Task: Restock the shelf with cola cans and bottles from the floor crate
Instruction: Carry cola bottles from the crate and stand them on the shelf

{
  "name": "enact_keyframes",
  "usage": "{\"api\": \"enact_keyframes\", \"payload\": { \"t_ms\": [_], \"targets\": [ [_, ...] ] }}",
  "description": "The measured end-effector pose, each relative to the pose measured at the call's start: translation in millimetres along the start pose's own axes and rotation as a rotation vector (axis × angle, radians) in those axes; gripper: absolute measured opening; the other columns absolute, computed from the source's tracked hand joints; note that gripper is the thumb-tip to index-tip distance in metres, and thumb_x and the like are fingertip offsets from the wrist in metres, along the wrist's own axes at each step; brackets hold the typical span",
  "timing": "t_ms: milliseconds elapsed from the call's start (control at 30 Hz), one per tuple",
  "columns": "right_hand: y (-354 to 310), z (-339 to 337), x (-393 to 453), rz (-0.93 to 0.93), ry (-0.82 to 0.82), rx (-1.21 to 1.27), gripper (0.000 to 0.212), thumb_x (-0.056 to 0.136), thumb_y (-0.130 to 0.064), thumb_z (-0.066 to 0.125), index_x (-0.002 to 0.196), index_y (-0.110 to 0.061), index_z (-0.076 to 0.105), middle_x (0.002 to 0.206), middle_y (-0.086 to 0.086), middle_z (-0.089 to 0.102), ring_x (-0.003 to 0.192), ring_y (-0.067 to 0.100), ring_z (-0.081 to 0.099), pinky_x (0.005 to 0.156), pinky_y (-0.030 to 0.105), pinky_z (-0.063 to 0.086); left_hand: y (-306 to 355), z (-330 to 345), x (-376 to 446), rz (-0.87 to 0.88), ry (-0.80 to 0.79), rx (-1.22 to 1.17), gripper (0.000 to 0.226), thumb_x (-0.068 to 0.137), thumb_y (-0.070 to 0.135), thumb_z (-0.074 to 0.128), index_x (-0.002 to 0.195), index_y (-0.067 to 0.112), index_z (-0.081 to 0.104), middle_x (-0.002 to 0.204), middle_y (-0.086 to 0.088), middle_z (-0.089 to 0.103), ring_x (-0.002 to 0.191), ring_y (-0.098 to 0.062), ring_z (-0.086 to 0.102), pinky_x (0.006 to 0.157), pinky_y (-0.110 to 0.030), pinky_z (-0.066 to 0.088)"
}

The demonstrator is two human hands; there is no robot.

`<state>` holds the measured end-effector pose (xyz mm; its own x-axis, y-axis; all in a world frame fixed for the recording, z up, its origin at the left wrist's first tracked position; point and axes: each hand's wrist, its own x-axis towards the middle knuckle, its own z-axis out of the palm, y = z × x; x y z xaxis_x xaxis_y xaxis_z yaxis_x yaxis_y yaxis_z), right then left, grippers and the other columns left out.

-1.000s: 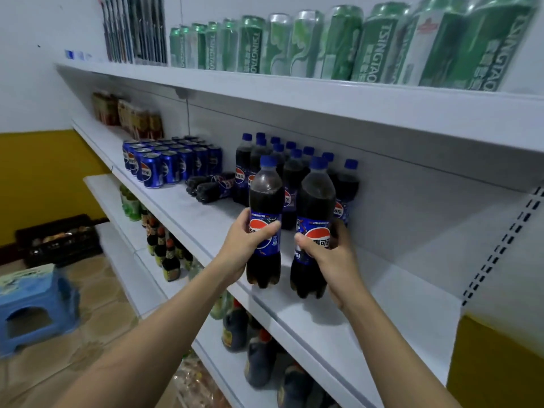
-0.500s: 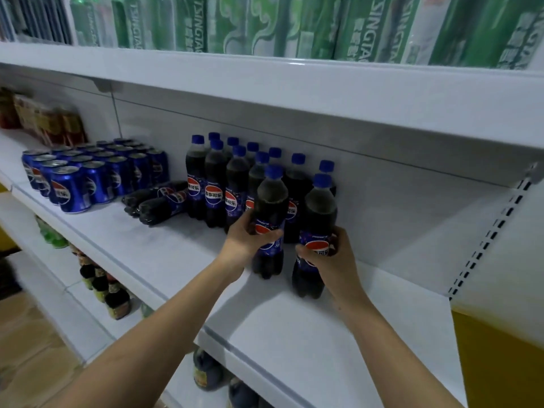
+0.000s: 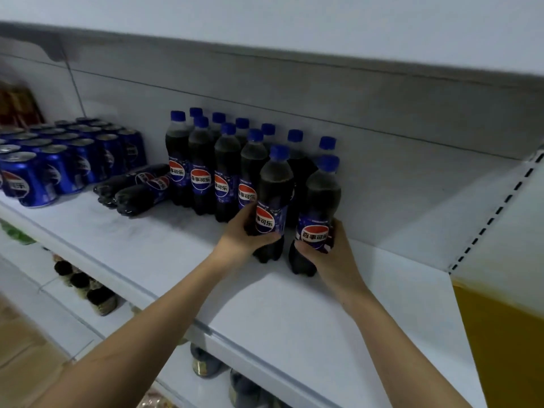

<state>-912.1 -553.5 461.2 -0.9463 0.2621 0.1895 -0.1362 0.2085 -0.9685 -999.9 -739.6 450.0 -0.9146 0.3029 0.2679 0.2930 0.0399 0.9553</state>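
1. Left hand (image 3: 241, 234) wraps the label band of the left bottle (image 3: 272, 204); right hand (image 3: 329, 251) wraps the lower half of the right bottle (image 3: 319, 216). Both grips closed round their bottles, hands close together but not touching.
2. Both bottles upright, bases on or just above the shelf (image 3: 309, 319); contact not resolvable. They sit at the front right corner of the standing bottle block (image 3: 217, 169).
3. Cans (image 3: 44, 169) stand in rows at the left. Two bottles lie on their sides (image 3: 132, 189) between cans and block. Crate not in view.
4. Risk: pushing the held pair back could knock the neighbours. The bottles are tall and narrow with small lobed feet, so a nudge high up would likely topple one, domino fashion.
5. Risk: letting go before the base sits flat; the shelf looks smooth and painted, so a tilted bottle might slide or tip forward off the edge.
6. Risk: the lying bottles are round and unrestrained; a jolt to the shelf could roll them.
7. Materials: bottles clear plastic, dark cola, blue caps, glossy blue labels. Cans blue metal with silver tops. Shelf matte white.
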Motion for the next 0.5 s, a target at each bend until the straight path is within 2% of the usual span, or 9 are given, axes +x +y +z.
{"api": "enact_keyframes", "payload": {
  "t_ms": [100, 167, 267, 367, 433, 500],
  "targets": [
    [10.6, -12.5, -11.0, 0.062, -0.013, -0.032, 0.075, 0.079, -0.011, 0.082, 0.137, -0.035, 0.04, 0.123, -0.017, 0.058, 0.11, -0.003, 0.057, 0.084, 0.015, 0.048, -19.0, -7.8, -8.6, 0.015, 0.024, 0.117, 0.081, 0.069, 0.024, 0.089, 0.14, 0.022, 0.05, 0.127, 0.0, 0.062, 0.106, 0.002, 0.061, 0.087, -0.017, 0.052],
    [15.3, -15.2, -15.8, 0.077, 0.014, -0.05, 0.072, 0.08, -0.007, 0.081, 0.136, -0.032, 0.043, 0.121, -0.012, 0.06, 0.107, -0.002, 0.059, 0.078, 0.014, 0.051, -25.3, -12.0, -10.8, 0.002, 0.053, 0.128, 0.077, 0.066, 0.034, 0.086, 0.135, 0.027, 0.052, 0.122, 0.001, 0.064, 0.105, -0.003, 0.062, 0.088, -0.021, 0.054],
    [19.9, -10.9, -15.3, 0.079, 0.072, -0.077, 0.061, 0.08, -0.005, 0.081, 0.129, -0.023, 0.05, 0.117, -0.01, 0.062, 0.099, -0.004, 0.06, 0.069, 0.009, 0.051, -27.6, -10.5, -10.1, 0.0, 0.09, 0.118, 0.067, 0.065, 0.032, 0.085, 0.126, 0.027, 0.057, 0.117, 0.003, 0.067, 0.102, -0.003, 0.063, 0.085, -0.018, 0.053],
    [20.9, -5.6, -10.9, 0.078, 0.098, -0.115, 0.051, 0.081, -0.011, 0.081, 0.123, -0.024, 0.054, 0.111, -0.013, 0.063, 0.095, -0.004, 0.06, 0.065, 0.007, 0.049, -30.1, -7.7, -7.0, 0.013, 0.103, 0.155, 0.06, 0.072, 0.025, 0.088, 0.125, 0.023, 0.06, 0.117, 0.0, 0.064, 0.1, -0.006, 0.062, 0.08, -0.011, 0.05],
    [20.4, -4.0, -6.5, 0.061, 0.094, -0.175, 0.05, 0.082, -0.017, 0.081, 0.122, -0.027, 0.055, 0.111, -0.016, 0.063, 0.095, -0.006, 0.059, 0.068, 0.009, 0.046, -29.7, -5.9, -2.0, 0.017, 0.121, 0.188, 0.057, 0.075, 0.022, 0.087, 0.126, 0.02, 0.062, 0.111, -0.003, 0.06, 0.093, -0.007, 0.06, 0.075, -0.007, 0.045],
    [20.2, -1.7, -0.3, 0.049, 0.1, -0.226, 0.05, 0.082, -0.02, 0.081, 0.125, -0.024, 0.055, 0.115, -0.014, 0.063, 0.098, -0.002, 0.06, 0.075, 0.014, 0.047, -26.5, -1.7, 5.0, 0.023, 0.123, 0.195, 0.054, 0.075, 0.022, 0.086, 0.124, 0.019, 0.062, 0.1, -0.005, 0.058, 0.084, -0.01, 0.057, 0.072, -0.011, 0.043]
  ]
}}
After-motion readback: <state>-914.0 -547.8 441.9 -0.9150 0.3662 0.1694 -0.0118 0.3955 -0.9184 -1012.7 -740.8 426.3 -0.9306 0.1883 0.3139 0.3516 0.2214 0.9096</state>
